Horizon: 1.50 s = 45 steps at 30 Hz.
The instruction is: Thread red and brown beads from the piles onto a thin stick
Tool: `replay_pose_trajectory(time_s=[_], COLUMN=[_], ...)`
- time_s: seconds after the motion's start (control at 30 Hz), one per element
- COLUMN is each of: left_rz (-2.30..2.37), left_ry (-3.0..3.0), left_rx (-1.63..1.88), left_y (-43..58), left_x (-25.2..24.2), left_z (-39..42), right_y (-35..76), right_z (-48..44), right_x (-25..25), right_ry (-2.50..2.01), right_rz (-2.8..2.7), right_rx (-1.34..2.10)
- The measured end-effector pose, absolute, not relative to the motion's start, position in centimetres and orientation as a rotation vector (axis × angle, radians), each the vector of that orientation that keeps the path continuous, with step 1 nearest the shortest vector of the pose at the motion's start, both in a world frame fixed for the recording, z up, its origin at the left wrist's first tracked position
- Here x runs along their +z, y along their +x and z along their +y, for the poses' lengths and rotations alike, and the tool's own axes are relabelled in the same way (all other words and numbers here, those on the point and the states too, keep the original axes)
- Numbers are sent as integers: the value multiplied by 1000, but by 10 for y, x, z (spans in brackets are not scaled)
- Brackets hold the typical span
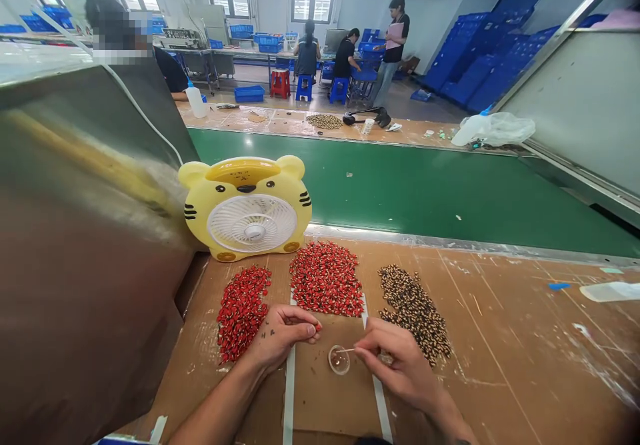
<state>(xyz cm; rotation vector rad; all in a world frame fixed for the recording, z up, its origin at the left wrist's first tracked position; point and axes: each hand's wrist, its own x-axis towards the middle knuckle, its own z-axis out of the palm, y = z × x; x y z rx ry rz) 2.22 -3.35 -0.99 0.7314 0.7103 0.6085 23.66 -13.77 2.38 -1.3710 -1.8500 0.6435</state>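
Item 1: shallow round clear dish point(339, 360), lying on brown card, its contents too faint to tell. Item 2: thin pale stick point(346, 350), pinched in the right hand point(395, 365), entering from 3 o'clock with its tip over the dish. Item 3: small red piece point(318, 327), pinched in the fingertips of the left hand point(283, 338), at 11 o'clock from the dish. Item 4: flat heap of red pieces point(243, 313) with dark marks, at 10 o'clock, just beside the left hand. Item 5: larger red heap point(326, 278), at 12 o'clock. Item 6: brown-and-black heap point(413, 313), at 2 o'clock, touching the right hand's knuckles.
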Motion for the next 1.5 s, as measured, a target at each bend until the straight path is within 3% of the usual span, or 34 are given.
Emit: replay_pose_trajectory(time_s=[0.2, 1.5], left_rz=[695, 690], left_ry=[831, 888], left_rx=[591, 585], left_y=[20, 21], left_x=[-16, -16], left_z=[-35, -35], right_y=[223, 220], right_z=[-134, -129], right_x=[32, 32], right_ry=[-1256, -1347], right_rz=[-1612, -1711], right_rx=[531, 478])
